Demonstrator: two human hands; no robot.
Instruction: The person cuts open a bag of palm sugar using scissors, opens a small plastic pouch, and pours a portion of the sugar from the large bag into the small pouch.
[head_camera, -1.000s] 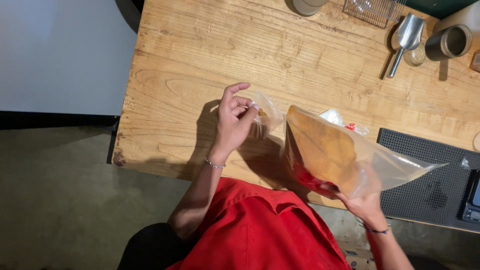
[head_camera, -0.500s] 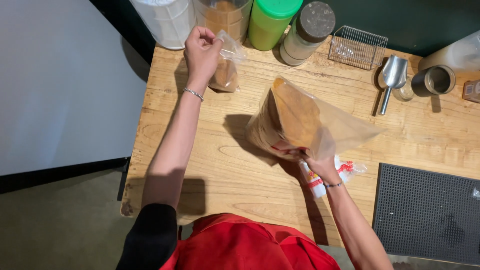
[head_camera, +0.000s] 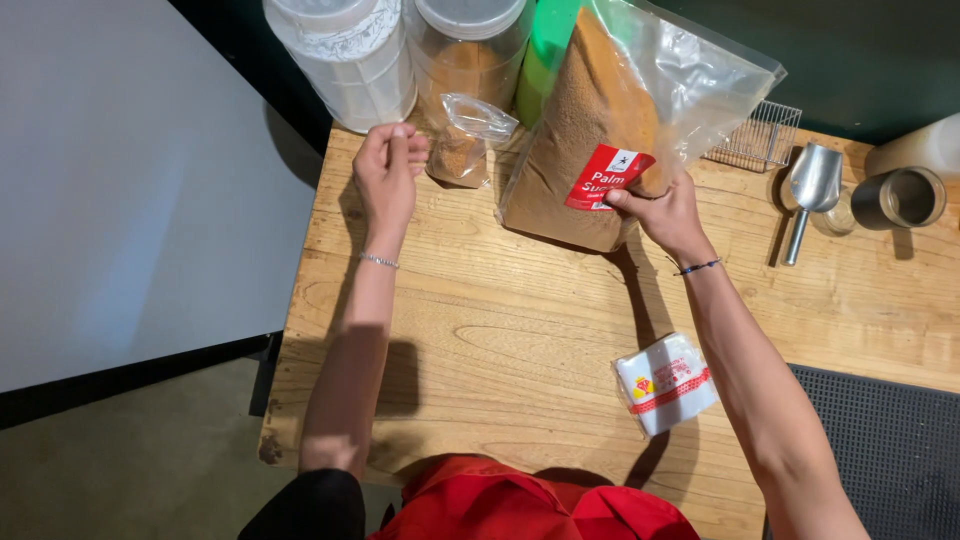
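Right hand grips the large clear bag of brown granules at its red label, holding it upright at the far edge of the wooden table. Left hand is loosely curled and holds nothing; the small knotted bag stands just to its right, apparently released. Judged step: setting filled portions aside. A steady grip on the large bag seems required. Folded plastic bags lie near, below the right forearm.
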